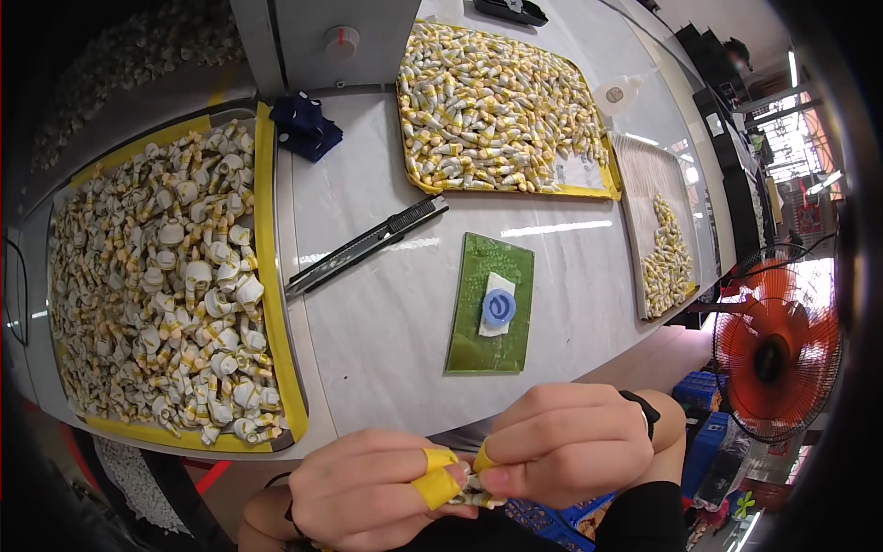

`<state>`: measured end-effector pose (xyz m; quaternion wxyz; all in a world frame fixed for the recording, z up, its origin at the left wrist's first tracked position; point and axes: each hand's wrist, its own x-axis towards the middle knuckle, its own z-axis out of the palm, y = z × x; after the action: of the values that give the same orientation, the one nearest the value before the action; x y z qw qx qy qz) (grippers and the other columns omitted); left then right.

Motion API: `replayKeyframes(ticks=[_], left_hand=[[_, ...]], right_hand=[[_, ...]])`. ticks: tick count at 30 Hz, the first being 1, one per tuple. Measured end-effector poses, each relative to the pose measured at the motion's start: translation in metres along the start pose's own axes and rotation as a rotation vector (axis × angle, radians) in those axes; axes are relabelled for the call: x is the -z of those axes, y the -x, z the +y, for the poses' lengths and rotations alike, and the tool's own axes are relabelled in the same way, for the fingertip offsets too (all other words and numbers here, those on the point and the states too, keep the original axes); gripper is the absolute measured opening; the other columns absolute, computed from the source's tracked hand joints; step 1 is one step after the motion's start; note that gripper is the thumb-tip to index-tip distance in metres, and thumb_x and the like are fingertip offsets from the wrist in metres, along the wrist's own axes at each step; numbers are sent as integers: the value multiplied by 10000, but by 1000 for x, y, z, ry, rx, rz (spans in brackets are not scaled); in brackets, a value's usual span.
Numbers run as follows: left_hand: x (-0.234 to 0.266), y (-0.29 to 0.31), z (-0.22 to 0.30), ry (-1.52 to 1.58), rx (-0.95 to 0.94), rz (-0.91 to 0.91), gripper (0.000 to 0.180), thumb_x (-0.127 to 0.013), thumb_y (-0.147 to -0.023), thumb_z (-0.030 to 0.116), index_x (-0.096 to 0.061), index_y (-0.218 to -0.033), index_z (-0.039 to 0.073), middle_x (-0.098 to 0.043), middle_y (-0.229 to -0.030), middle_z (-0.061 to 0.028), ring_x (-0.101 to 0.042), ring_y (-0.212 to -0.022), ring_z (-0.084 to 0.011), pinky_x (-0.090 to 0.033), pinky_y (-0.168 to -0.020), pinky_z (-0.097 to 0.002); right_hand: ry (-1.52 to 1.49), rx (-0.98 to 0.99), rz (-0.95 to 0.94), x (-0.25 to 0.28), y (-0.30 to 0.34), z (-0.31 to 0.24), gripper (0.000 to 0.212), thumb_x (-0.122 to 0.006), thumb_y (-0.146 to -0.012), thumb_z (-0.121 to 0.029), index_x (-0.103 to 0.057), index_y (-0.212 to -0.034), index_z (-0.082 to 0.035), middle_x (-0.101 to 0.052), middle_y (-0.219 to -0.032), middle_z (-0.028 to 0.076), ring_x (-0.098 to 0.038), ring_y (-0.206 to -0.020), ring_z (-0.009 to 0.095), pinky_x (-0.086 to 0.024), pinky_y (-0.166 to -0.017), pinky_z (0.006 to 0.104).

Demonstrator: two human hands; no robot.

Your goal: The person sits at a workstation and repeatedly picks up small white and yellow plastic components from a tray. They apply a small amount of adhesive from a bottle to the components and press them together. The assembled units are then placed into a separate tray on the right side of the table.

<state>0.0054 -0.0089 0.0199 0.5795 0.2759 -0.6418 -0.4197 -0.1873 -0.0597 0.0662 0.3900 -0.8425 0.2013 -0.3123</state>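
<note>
Close to my lap, at the table's near edge, my left hand [372, 488] and my right hand [575, 446] meet with fingers pinched together. Between the fingertips are small white pieces [476, 500], mostly hidden, so their exact shape cannot be made out. Yellow tape wraps some of my fingertips. Beyond my hands lies a green glass-like plate [487, 354], bearing a white pad with a round blue cap-like piece [498, 308] on top.
At left, a yellow-edged tray [292, 405] holds many white-and-yellow pieces with wide ends. A second yellow-edged tray [589, 175] of slim pieces lies at the back, beside a ribbed tray [644, 166]. A utility knife [368, 241], dark cloth [305, 127] and orange fan [777, 354] also show.
</note>
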Motion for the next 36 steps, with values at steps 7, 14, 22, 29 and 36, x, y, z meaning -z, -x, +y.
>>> replayKeyframes(ticks=[7,14,22,29,36], left_hand=[[-6,3,0,103,86,63,271,-768,-654,11,-631,-882,-42,-644,-853,-152,-630,-682,-273,-499,-591,-346],[7,9,-11,-66,69,-65,404,-835,-648,113,-651,-981,-24,-676,-884,-131,-657,-762,-247,-513,-640,-281],[1,14,-2,714,606,56,237,-707,-772,-45,-641,-997,-76,-678,-903,-125,-651,-817,-151,-503,-746,-260],[4,15,-6,723,685,-140,204,-722,-781,0,-647,-959,-65,-686,-871,-118,-653,-823,-138,-500,-757,-245],[4,14,-4,652,691,-174,154,-724,-788,29,-654,-912,-30,-695,-839,-90,-656,-768,-112,-503,-707,-222]], right_hand=[[133,40,-15,4,3,-9,134,-728,-711,46,-637,-808,28,-649,-817,132,-620,-652,220,-536,-571,285],[70,-5,80,-4,11,-9,193,-771,-660,21,-678,-828,0,-657,-831,118,-616,-653,208,-520,-560,285],[-332,-210,45,2,2,4,154,-743,-750,-37,-694,-896,-29,-564,-809,64,-543,-686,176,-422,-589,267],[-407,-336,-103,3,-3,1,135,-757,-758,-80,-704,-877,-42,-538,-761,41,-539,-678,166,-414,-560,275],[-379,-342,-160,4,-4,-1,145,-744,-763,-71,-674,-880,-23,-570,-800,68,-556,-696,199,-427,-578,288]])
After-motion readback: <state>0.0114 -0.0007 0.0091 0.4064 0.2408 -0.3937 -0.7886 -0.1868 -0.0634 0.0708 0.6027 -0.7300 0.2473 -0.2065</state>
